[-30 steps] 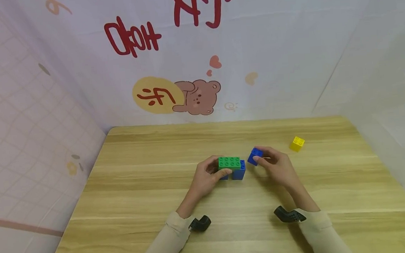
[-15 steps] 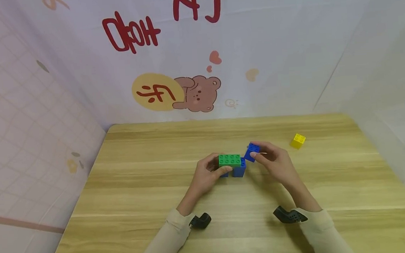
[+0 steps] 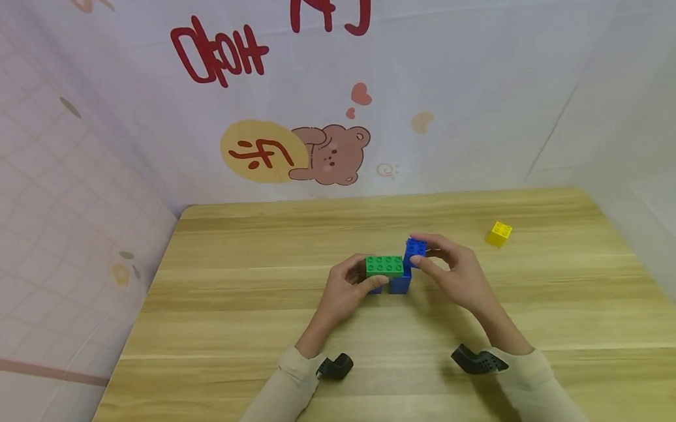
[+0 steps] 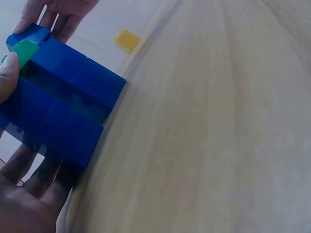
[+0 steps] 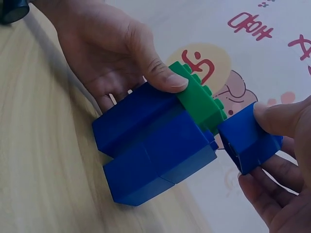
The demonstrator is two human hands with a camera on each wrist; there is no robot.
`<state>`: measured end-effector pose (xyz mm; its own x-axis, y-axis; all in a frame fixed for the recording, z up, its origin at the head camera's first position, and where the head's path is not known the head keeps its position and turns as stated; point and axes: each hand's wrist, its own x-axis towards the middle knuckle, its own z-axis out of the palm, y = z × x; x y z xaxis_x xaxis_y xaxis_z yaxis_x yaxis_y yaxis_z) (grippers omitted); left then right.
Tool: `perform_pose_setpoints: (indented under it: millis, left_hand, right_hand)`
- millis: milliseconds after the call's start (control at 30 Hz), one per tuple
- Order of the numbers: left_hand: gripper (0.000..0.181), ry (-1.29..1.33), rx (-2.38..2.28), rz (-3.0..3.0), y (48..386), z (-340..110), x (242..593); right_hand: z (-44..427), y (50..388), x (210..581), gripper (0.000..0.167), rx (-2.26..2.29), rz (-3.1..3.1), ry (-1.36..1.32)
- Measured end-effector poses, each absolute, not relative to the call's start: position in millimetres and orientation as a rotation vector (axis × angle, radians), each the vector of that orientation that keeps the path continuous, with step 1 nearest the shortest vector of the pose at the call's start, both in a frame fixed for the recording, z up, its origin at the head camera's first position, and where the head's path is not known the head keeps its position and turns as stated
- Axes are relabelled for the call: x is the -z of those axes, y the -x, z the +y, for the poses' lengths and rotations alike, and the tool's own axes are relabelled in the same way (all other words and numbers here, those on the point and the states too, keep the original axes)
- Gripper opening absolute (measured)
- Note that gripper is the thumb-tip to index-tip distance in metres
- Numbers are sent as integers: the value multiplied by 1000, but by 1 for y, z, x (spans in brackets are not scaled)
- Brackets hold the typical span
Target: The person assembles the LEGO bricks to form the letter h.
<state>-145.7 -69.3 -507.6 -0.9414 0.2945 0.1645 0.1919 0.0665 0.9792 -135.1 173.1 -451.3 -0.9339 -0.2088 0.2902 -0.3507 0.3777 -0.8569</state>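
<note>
Two blue brick columns stand side by side on the table, bridged on top by a green brick (image 3: 384, 266) with two rows of studs. My left hand (image 3: 342, 294) grips this build from the left, its thumb against the front by the green brick. The right-hand column (image 5: 160, 150) is made of stacked blue bricks and has bare studs beside the green one. Just above those studs, my right hand (image 3: 459, 273) pinches a smaller blue brick (image 5: 249, 139) between thumb and fingers. It is tilted in the right wrist view; whether it touches the studs I cannot tell.
A yellow brick (image 3: 500, 233) lies on the wooden table (image 3: 247, 256) at the back right, beyond the right hand. Fabric walls with printed figures enclose the table at the back and both sides. A black device (image 3: 335, 367) sits at the left wrist.
My right hand has carried the small blue brick leftward and slightly away from me, from beside the build to over the right column. The left hand keeps its grip on the build.
</note>
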Motion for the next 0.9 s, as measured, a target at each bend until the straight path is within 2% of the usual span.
perform_pose_setpoints:
  millis: [900]
  left_hand:
    - [34,-501,-2064,2216,147,-65,505]
  right_hand:
    - [171,140,447,39,-1744,-2378,-619]
